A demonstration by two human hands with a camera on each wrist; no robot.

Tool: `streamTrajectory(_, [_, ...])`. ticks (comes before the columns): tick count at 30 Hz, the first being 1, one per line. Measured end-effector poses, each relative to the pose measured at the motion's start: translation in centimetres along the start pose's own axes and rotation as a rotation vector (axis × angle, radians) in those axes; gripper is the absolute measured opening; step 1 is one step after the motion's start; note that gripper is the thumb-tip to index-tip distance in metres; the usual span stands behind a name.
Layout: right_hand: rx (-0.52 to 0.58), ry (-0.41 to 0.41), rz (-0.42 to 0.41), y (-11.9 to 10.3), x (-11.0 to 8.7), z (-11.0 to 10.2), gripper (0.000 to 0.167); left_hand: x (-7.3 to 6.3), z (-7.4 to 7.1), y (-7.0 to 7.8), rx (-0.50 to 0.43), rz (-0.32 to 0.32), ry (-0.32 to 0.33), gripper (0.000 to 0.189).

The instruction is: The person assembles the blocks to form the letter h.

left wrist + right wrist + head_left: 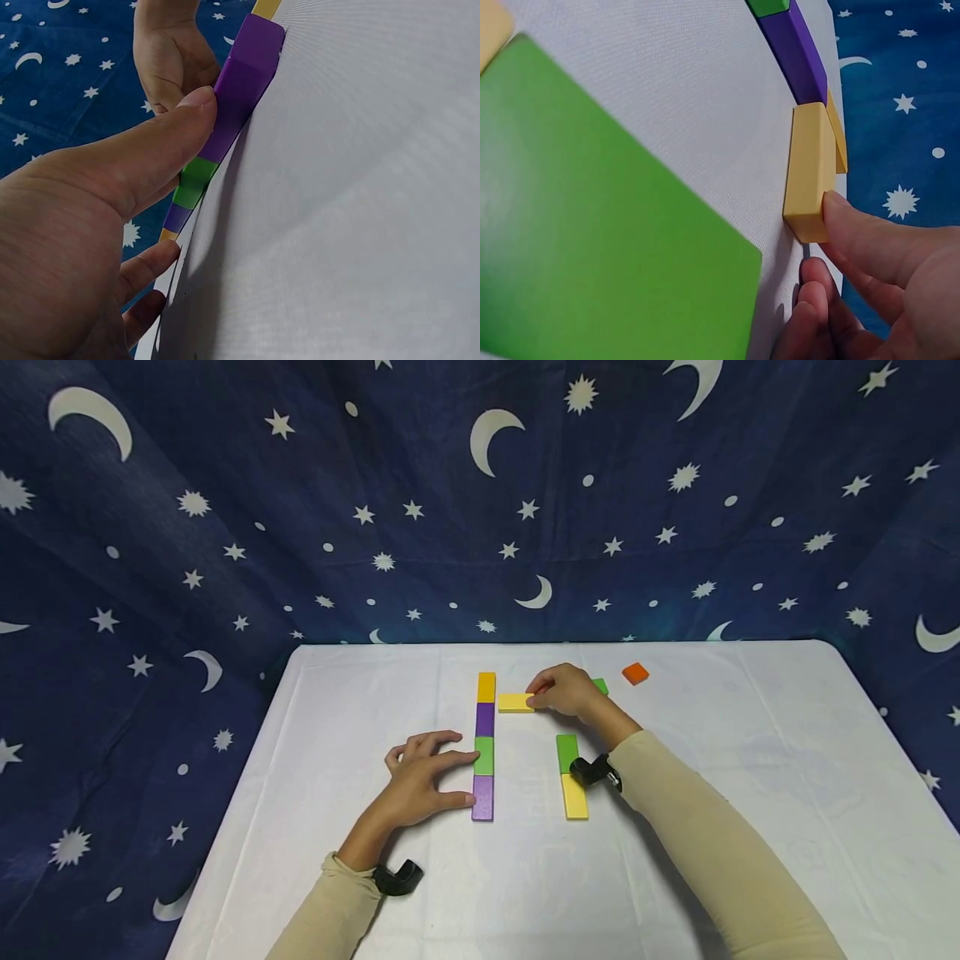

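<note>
My right hand (pixel 572 689) pinches the right end of a pale yellow block (pixel 513 702), which lies crosswise to a column of blocks, near its top. In the right wrist view, the thumb presses on that yellow block (pixel 807 165). The column runs from an orange-yellow block (pixel 487 687) through a dark purple block (pixel 485 719) and a green block (pixel 484 756) to a lighter purple block (pixel 483 798). Along its left side my left hand (pixel 416 785) is spread, index fingertip at the green block and thumb at the lighter purple one.
Right of the column, a second green block (pixel 567 753) and another yellow block (pixel 574 797) lie end to end under the right wrist. A green piece (pixel 600 686) is partly hidden behind the right hand. An orange block (pixel 635 673) lies near the far edge of the white-covered table (pixel 750 718).
</note>
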State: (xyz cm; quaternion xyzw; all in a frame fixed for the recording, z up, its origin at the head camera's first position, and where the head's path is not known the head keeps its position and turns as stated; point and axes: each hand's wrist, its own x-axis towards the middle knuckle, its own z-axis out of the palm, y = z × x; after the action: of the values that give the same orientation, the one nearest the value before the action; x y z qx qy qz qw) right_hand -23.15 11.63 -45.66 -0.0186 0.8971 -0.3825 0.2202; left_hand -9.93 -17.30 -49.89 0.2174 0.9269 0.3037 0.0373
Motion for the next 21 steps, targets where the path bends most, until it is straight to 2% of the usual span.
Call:
streamTrajectory(8, [0.0,-0.004,0.022,-0.27,-0.19,0.03,0.017,-0.04,-0.06,0.11,-0.004,-0.005,0.0,0.063])
streamTrajectory(21, [-0.013,-0.006,-0.002,-0.27,-0.25,0.13,0.015,-0.03,0.02,-0.01,0.009,0.006,0.009,0.063])
